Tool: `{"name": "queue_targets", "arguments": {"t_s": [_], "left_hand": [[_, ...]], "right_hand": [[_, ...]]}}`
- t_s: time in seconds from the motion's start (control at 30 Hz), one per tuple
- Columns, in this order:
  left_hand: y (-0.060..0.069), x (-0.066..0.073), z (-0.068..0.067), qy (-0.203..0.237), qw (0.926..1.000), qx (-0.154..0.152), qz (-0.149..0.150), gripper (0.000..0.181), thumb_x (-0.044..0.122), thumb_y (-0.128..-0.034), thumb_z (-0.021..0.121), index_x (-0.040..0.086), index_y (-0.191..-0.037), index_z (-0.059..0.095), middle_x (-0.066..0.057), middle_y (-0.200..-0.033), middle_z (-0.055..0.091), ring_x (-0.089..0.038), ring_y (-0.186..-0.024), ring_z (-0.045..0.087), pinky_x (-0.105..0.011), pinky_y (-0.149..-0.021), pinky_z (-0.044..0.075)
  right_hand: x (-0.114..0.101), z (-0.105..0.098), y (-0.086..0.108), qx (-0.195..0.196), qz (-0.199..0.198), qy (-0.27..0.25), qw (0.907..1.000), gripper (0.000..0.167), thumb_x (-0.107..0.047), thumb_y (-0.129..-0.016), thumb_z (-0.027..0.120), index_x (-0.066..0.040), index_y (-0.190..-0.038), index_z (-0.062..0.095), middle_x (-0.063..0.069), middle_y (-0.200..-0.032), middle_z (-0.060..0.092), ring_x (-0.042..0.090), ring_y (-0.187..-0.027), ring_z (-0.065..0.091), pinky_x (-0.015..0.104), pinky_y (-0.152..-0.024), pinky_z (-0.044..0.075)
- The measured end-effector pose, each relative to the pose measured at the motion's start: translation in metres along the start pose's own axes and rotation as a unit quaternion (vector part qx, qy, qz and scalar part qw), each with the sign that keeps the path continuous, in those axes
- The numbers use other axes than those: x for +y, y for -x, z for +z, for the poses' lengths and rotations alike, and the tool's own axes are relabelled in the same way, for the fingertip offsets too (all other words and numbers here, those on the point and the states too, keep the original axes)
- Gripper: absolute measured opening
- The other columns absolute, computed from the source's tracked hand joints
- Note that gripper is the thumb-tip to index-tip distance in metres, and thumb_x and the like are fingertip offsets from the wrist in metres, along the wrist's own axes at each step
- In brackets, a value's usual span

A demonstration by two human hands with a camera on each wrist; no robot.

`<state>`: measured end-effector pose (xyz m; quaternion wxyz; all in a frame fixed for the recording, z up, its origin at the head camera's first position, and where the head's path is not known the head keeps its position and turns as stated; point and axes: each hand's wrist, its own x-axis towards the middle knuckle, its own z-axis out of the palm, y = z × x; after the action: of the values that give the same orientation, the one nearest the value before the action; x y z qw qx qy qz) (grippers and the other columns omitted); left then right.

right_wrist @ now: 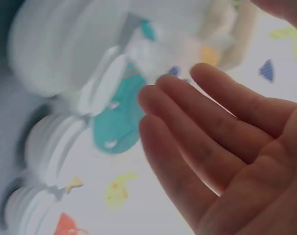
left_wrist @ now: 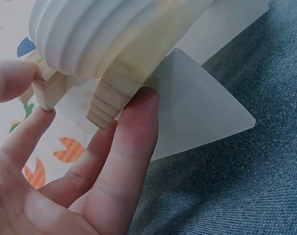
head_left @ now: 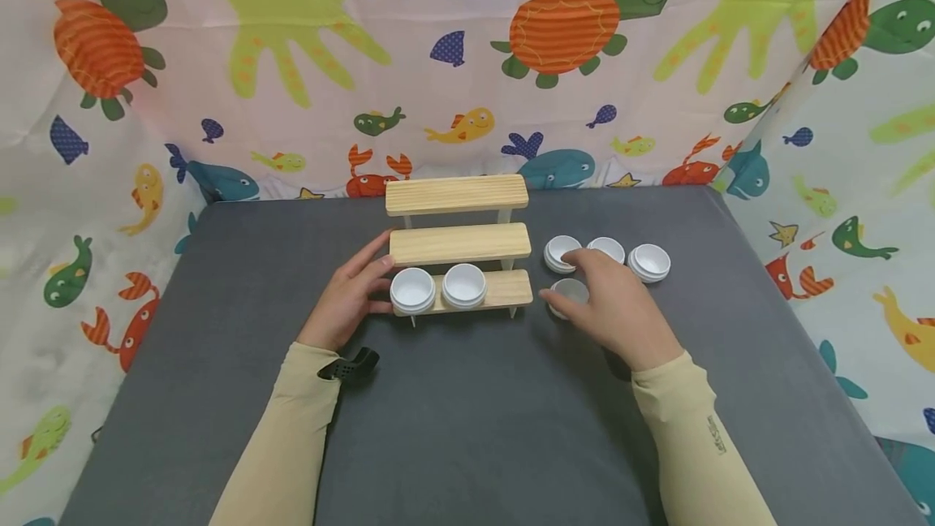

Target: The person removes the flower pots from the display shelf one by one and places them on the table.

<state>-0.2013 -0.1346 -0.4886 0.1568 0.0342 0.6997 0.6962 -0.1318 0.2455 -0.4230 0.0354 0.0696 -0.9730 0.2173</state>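
Note:
A three-tier stand [head_left: 460, 244] has pale wooden shelves on whitish supports. My left hand [head_left: 339, 303] holds it by the left shelf ends; in the left wrist view, thumb and fingers touch the wooden ends [left_wrist: 109, 100]. Two white ribbed cups, one at the left end [head_left: 412, 289] and another beside it [head_left: 464, 286], sit on the lowest shelf. My right hand [head_left: 621, 311] hovers over a white cup [head_left: 566, 299] right of the stand, partly hidden by it. In the right wrist view its fingers [right_wrist: 207, 132] are nearly straight, apart from the cups.
Behind the right hand, more white cups stand in a row: a left one [head_left: 561, 254], a middle one [head_left: 606, 249] partly covered, and a right one [head_left: 649, 263]. Grey cloth [head_left: 467, 428] covers the table. A curtain with sea animals [head_left: 467, 63] hangs behind and at both sides.

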Motion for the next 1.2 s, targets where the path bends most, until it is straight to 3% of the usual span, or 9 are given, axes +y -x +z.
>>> {"name": "queue_targets", "arguments": {"t_s": [0.17,0.37,0.6,0.9,1.2], "left_hand": [[0.001,0.000,0.002,0.002,1.0000,0.000,0.001,0.057,0.045,-0.1098,0.063,0.046,-0.163,0.044,-0.014,-0.152,0.061,-0.021,-0.112,0.073,-0.039,-0.079,0.065],[0.001,-0.001,0.001,0.004,1.0000,-0.001,0.003,0.059,0.044,-0.1100,0.063,0.044,-0.165,0.042,-0.015,-0.151,0.061,-0.021,-0.111,0.073,-0.039,-0.078,0.065],[0.000,-0.001,0.001,0.006,1.0000,-0.003,0.003,0.058,0.046,-0.1089,0.064,0.046,-0.163,0.044,-0.014,-0.151,0.062,-0.023,-0.113,0.073,-0.039,-0.079,0.065],[0.000,-0.001,0.001,0.003,1.0000,0.000,0.003,0.057,0.044,-0.1103,0.062,0.045,-0.164,0.043,-0.013,-0.151,0.062,-0.020,-0.110,0.074,-0.038,-0.078,0.065],[0.001,0.001,0.002,0.004,1.0000,0.002,0.001,0.056,0.044,-0.1106,0.062,0.047,-0.163,0.044,-0.015,-0.151,0.061,-0.018,-0.109,0.074,-0.039,-0.078,0.065]], "right_hand": [[-0.035,0.002,0.001,0.034,-0.079,-0.023,0.9960,0.064,-0.045,-0.094,0.084,-0.004,-0.139,0.066,0.015,-0.133,0.073,0.033,-0.121,0.071,0.054,-0.106,0.057],[-0.074,0.022,-0.008,0.020,-0.139,-0.032,0.9895,0.062,-0.050,-0.094,0.083,-0.006,-0.135,0.067,0.010,-0.130,0.073,0.028,-0.120,0.070,0.048,-0.104,0.058],[-0.090,0.044,-0.014,0.022,-0.137,-0.040,0.9896,0.061,-0.051,-0.094,0.083,-0.010,-0.137,0.067,0.007,-0.124,0.073,0.021,-0.103,0.067,0.044,-0.091,0.059],[-0.088,0.056,-0.018,0.023,-0.123,-0.038,0.9914,0.063,-0.049,-0.095,0.083,-0.008,-0.139,0.065,0.010,-0.129,0.073,0.025,-0.113,0.071,0.045,-0.095,0.061],[-0.088,0.057,-0.018,0.023,-0.124,-0.035,0.9915,0.060,-0.047,-0.096,0.082,-0.008,-0.138,0.065,0.010,-0.128,0.073,0.025,-0.111,0.071,0.045,-0.095,0.061]]}}
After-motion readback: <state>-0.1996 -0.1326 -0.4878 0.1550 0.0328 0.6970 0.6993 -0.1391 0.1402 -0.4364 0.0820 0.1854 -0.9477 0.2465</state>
